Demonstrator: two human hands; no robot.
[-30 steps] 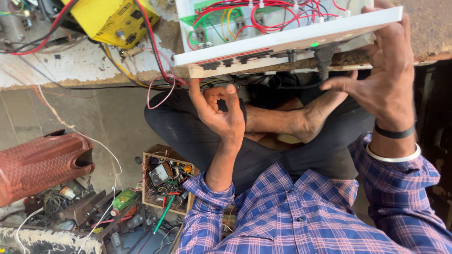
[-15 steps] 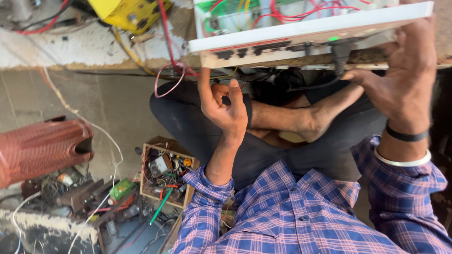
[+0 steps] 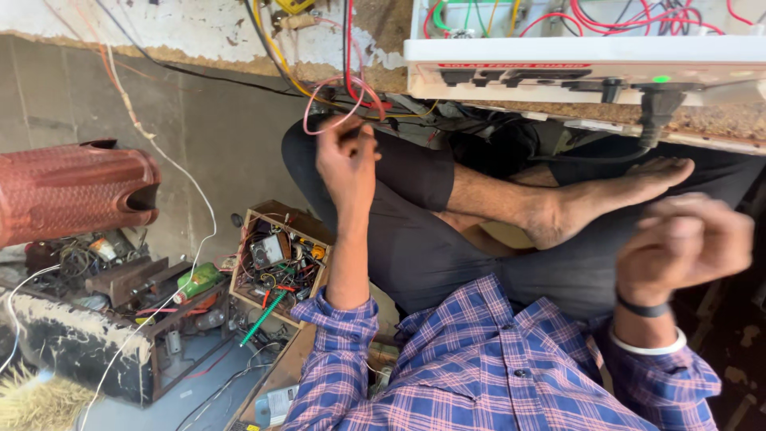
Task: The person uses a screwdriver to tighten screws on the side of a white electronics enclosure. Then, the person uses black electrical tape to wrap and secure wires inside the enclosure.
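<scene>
Red wire loop (image 3: 345, 100) hanging at bench edge.

Your worn workbench (image 3: 239, 36), its pale chipped top and crumbling front edge running across the upper view, carries a white electronics box (image 3: 582, 68) full of red and black wiring, its front at the bench edge. Loose yellow, red and black wires (image 3: 319, 72) trail over that edge. On the floor (image 3: 199, 375) below sit a small wooden crate of parts (image 3: 275, 263), a reddish-brown ribbed container (image 3: 72, 191) and scattered scrap.
</scene>
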